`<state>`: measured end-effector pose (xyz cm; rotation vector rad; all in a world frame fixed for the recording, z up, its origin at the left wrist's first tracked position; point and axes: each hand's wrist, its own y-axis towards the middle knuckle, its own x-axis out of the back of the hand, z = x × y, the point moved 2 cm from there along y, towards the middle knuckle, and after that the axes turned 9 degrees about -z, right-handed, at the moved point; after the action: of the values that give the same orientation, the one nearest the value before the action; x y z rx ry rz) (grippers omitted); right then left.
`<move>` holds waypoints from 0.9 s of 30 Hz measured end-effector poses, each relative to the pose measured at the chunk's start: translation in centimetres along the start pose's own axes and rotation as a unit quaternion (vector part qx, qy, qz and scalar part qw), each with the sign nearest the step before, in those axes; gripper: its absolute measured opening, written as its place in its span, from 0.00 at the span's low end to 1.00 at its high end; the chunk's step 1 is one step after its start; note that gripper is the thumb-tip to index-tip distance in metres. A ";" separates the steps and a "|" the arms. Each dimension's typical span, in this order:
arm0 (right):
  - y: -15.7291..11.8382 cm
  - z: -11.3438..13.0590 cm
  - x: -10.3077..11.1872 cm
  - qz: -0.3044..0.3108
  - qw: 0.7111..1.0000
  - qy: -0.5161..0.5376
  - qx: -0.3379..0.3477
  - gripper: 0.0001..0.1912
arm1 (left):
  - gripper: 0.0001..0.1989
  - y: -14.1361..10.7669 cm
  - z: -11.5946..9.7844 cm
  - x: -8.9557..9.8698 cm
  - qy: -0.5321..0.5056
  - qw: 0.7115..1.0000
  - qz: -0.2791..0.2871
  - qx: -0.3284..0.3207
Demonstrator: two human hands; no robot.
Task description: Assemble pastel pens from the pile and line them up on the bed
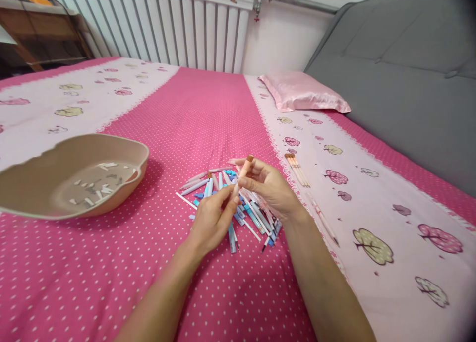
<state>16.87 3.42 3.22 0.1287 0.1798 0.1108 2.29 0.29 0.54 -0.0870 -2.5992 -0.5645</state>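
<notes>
Both hands hold a peach pen [245, 167] with a brown end pointing up and away. My left hand [212, 222] pinches its lower part between thumb and fingers. My right hand [269, 189] is closed round the upper part, thumb on the barrel. Beneath and around the hands lies a loose pile of pen parts [254, 215]: blue, white, pink and clear barrels, caps and thin refills. My hands hide part of this pile. To the right, several peach pens with brown ends [297, 170] lie side by side. Nearer me is a single pale pink pen [323, 220] with a dark tip.
On the left stands a beige plastic basin [122, 146] with small white pieces inside. Everything rests on a bed with a pink dotted cover [208, 114]. A pink pillow [303, 90] lies at the back right by a grey headboard [394, 59]. A white radiator [178, 27] lines the wall.
</notes>
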 end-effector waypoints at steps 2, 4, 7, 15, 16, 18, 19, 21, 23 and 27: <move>-0.1 0.1 0.0 0.018 1.000 0.019 -0.004 0.20 | 0.13 0.0 0.1 0.0 -0.002 1.000 0.003 0.003; -0.2 0.3 -0.1 0.049 0.998 0.037 -0.016 0.21 | 0.13 0.0 0.1 0.1 -0.008 1.000 0.005 0.008; -0.2 0.4 -0.1 0.083 0.995 0.050 -0.028 0.22 | 0.13 -0.1 0.2 0.1 -0.011 1.000 0.006 0.011; 0.0 0.0 0.1 0.028 0.999 0.008 -0.026 0.21 | 0.12 0.0 0.1 0.0 -0.011 1.000 0.007 0.009; 0.0 -0.1 0.1 0.018 1.000 0.002 -0.024 0.22 | 0.12 0.0 0.1 0.1 -0.009 1.000 0.007 0.009; 0.1 -0.2 0.1 0.007 1.000 -0.002 -0.022 0.24 | 0.12 0.0 0.1 0.1 -0.006 1.000 0.006 0.007; 0.1 -0.2 0.1 0.004 1.000 0.002 -0.020 0.25 | 0.13 0.0 0.1 0.1 -0.006 1.000 0.005 0.007; 0.1 -0.1 0.1 0.010 1.000 0.018 -0.016 0.25 | 0.13 0.0 0.1 0.2 -0.008 1.000 0.004 0.010; 0.0 0.1 0.0 0.038 0.998 0.039 -0.016 0.24 | 0.13 -0.1 0.2 0.1 -0.012 1.000 0.006 0.014; -0.3 0.3 -0.1 0.097 0.993 0.059 -0.027 0.22 | 0.13 0.0 0.2 0.0 -0.014 1.000 0.007 0.015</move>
<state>16.86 3.13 3.46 0.0848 0.2824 0.3174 2.16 0.37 0.35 -0.1051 -2.6308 -0.5227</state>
